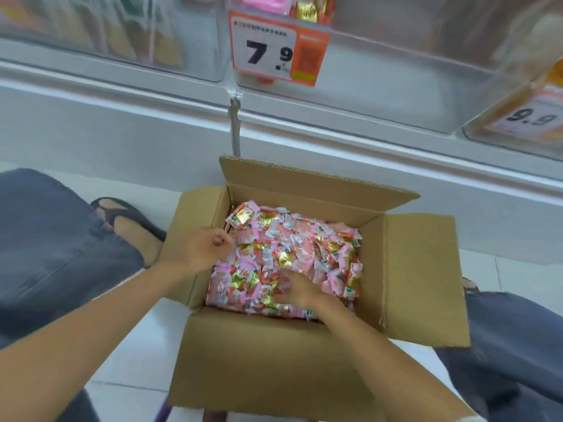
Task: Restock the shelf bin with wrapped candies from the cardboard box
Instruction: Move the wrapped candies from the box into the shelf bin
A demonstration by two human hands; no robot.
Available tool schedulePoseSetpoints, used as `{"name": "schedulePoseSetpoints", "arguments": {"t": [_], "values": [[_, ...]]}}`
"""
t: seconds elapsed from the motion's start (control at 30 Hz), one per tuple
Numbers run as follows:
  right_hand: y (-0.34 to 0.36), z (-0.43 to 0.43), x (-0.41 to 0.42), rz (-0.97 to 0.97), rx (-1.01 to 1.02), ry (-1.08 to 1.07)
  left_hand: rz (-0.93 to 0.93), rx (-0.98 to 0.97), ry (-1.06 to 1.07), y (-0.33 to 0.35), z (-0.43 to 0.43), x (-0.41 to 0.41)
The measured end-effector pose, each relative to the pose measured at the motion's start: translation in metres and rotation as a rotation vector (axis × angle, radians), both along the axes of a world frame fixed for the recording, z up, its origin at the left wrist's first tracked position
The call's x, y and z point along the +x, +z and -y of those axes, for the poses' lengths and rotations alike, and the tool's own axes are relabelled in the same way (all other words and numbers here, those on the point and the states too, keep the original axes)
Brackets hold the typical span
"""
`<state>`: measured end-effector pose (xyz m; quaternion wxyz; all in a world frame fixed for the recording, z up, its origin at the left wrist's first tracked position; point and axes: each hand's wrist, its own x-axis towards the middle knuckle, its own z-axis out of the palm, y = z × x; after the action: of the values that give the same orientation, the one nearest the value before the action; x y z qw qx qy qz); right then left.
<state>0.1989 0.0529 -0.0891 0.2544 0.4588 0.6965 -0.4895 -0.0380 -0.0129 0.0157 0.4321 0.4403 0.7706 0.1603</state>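
Note:
An open cardboard box [420, 269] stands on the floor between my knees, filled with pink, gold and white wrapped candies [304, 239]. My left hand [204, 249] hovers over the box's left side with its fingers curled in; I see no candy in it. My right hand [300, 290], blurred, lies on the candies near the front of the box with its fingers spread forward. Above, a clear shelf bin [380, 71] carries a 7.9 price tag [274, 51]. A few of the same candies [309, 7] show at its top edge.
More clear bins run along the shelf to the left [106, 35] and right, one with a 9.9 tag [533, 117]. My knees in dark jeans [45, 239] flank the box, and a sandalled foot [128, 220] rests left of it on the white tile floor.

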Motion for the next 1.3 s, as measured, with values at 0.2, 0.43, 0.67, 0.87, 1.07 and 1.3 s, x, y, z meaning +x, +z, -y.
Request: {"name": "schedulePoseSetpoints", "arguments": {"t": [0.2, 0.43, 0.67, 0.87, 1.07, 1.3], "values": [[-0.004, 0.007, 0.002, 0.048, 0.380, 0.438, -0.014, -0.065, -0.034, -0.009, 0.003, 0.005], [0.040, -0.008, -0.012, -0.395, 0.198, -0.438, 0.197, -0.087, 0.091, -0.009, 0.002, 0.017], [0.071, -0.015, -0.043, -0.568, -0.239, -0.602, 0.605, -0.115, 0.491, -0.008, 0.002, 0.015], [0.015, 0.027, -0.070, -0.259, -0.087, -0.448, 0.563, -0.022, 0.558, -0.005, 0.002, -0.006], [0.033, 0.019, -0.065, -0.388, 0.108, -0.417, 0.594, 0.006, 0.502, -0.007, 0.004, -0.008], [0.108, -0.036, -0.057, -0.654, 0.048, -0.404, 0.727, -0.068, 0.326, -0.001, -0.003, 0.016]]}}
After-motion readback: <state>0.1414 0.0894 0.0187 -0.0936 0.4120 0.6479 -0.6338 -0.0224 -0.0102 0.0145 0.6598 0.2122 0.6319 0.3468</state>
